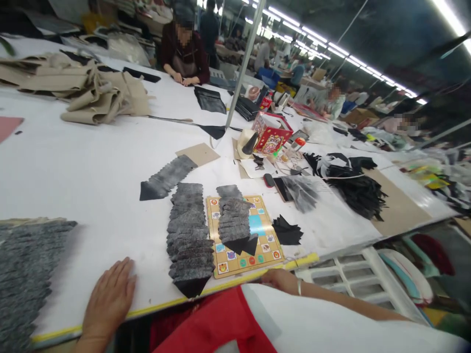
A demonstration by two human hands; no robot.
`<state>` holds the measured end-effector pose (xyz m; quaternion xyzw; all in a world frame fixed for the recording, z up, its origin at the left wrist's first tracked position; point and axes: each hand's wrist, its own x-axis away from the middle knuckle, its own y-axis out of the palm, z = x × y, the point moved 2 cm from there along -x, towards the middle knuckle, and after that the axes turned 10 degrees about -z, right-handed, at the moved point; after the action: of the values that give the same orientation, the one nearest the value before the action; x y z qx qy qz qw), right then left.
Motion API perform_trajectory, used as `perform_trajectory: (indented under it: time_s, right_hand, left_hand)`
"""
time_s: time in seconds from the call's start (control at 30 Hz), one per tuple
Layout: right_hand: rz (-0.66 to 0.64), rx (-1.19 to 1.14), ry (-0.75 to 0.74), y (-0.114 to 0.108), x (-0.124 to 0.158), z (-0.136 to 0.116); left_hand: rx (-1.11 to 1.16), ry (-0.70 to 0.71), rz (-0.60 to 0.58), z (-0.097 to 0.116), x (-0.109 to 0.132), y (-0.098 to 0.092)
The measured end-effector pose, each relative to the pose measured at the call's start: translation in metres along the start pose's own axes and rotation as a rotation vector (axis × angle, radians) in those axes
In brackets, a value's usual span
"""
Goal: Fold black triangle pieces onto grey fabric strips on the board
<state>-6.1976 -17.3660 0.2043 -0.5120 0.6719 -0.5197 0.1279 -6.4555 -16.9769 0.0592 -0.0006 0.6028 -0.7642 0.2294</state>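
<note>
My left hand (108, 299) lies flat on the white table (73, 166) near its front edge, fingers stretched out, holding nothing. Just right of it runs a long row of overlapped grey and black cut pieces (188, 235). A shorter row of the same pieces (233, 220) lies on a colourful game board (265, 240). My right hand (279, 279) rests at the table's yellow edge below the board; its fingers are hidden behind the edge. A small heap of black triangles (287, 230) sits right of the board.
A grey piece stack (22, 274) fills the near left. Beige fabric (88, 88) lies far left. A red box (270, 132), a phone (283, 189) and black scraps (356, 191) crowd the right. A pole (245, 63) rises mid-table. A person (184, 49) works opposite.
</note>
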Motion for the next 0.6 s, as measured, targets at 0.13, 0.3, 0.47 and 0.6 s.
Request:
perform_trajectory:
  time_s: [0.13,0.3,0.47,0.6]
  right_hand:
    - [0.116,0.018,-0.01,0.018,0.019,0.069]
    - [0.503,0.021,0.234,-0.004,0.071,0.14]
    - [0.601,-0.092,0.645,-0.042,0.094,0.217]
    - [0.612,-0.101,0.769,-0.051,0.087,0.267]
  left_hand:
    - [-0.096,0.034,-0.023,-0.006,0.01,0.012]
    - [-0.188,-0.085,-0.064,0.001,0.01,0.009]
    - [-0.106,-0.265,-0.077,0.016,0.004,0.003]
    - [-0.034,-0.415,-0.015,0.026,-0.005,0.003]
